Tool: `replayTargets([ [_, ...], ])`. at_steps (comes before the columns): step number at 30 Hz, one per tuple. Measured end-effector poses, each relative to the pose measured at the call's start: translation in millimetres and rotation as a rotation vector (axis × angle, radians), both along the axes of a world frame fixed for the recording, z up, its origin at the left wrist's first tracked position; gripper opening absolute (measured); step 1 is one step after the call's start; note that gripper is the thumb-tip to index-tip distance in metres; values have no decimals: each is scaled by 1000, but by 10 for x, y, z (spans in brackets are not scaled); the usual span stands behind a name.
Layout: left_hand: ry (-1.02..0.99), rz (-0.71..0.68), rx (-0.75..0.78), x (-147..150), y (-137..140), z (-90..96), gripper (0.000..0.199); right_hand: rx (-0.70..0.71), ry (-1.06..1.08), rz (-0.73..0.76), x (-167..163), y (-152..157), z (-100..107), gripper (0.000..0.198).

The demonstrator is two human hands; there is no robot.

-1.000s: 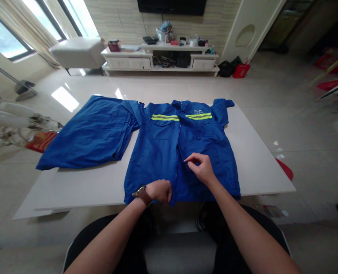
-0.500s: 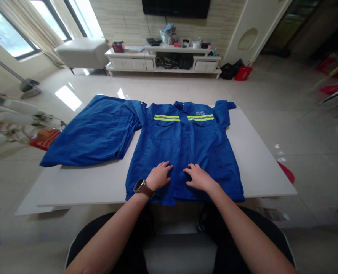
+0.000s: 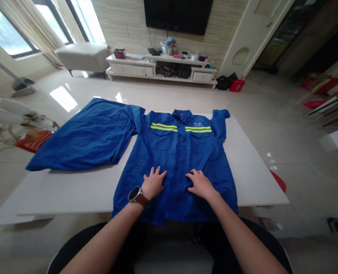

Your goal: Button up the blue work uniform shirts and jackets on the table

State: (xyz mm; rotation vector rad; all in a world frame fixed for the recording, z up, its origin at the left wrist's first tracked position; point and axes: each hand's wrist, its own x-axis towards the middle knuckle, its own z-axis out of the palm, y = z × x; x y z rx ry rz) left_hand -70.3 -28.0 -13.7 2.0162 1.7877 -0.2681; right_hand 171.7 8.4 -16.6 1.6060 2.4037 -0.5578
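A blue work jacket lies front side up, its collar at the far side and its hem hanging over the near table edge. Yellow-green reflective strips cross its chest above two flap pockets. My left hand, with a watch on the wrist, rests on the lower left front, fingers spread. On the other side of the button placket, my right hand lies on the cloth with its fingers apart. Neither hand grips anything. More blue fabric, a folded garment, lies to the left, touching the jacket's sleeve.
The white table extends to both sides of the jacket. A red bag and pale, blurred objects stand by its left end. A low white cabinet and a television are across the room.
My left hand has shifted left over the jacket with its fingers spread wider. The jacket's hem reaches further over the near edge. My head view has tilted up slightly.
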Motion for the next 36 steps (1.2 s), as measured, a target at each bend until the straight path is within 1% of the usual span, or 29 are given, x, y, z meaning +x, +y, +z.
replayTargets([
  [3, -11, 1, -33, 23, -16, 48, 66, 22, 43, 79, 88, -65, -67, 63],
  [5, -15, 1, -48, 37, -21, 118, 55, 24, 91, 120, 172, -121, -83, 59],
  [8, -14, -12, -66, 42, -26, 233, 37, 5, 191, 146, 309, -164, -89, 42],
  [10, -17, -16, -58, 29, -24, 288, 31, 7, 244, 92, 357, -87, -78, 30],
  [11, -22, -12, -46, 18, -21, 306, 30, 29, 248, 50, 350, 3, -60, 26],
  [13, -39, 6, -26, -7, -13, 329, 30, 123, 210, -25, 248, 302, 14, 23],
  [15, -59, 23, -17, -27, -9, 345, 30, 241, 135, -64, 25, 737, 129, 23],
  [17, -70, 38, -29, -32, -11, 360, 31, 313, 41, -106, -285, 1251, 247, 26],
  [20, -89, 58, -52, -11, -15, 378, 32, 330, -118, -166, -773, 2000, 332, 30],
  [22, -116, 61, -66, 12, -3, 382, 32, 319, -168, -191, -1031, 2399, 295, 33],
  [24, -152, 56, -81, 32, 22, 383, 32, 294, -198, -201, -1203, 2694, 200, 37],
  [26, -197, 53, -97, 40, 53, 386, 32, 262, -233, -203, -1288, 2897, 87, 39],
  [29, -260, 61, -105, 32, 82, 391, 34, 240, -278, -200, -1297, 3074, -31, 37],
  [32, -280, 77, -103, 13, 71, 388, 34, 239, -302, -183, -1250, 3160, -63, 34],
  [36, -311, 84, -117, 13, 35, 391, 33, 229, -314, -126, -1226, 3202, -52, 32],
])
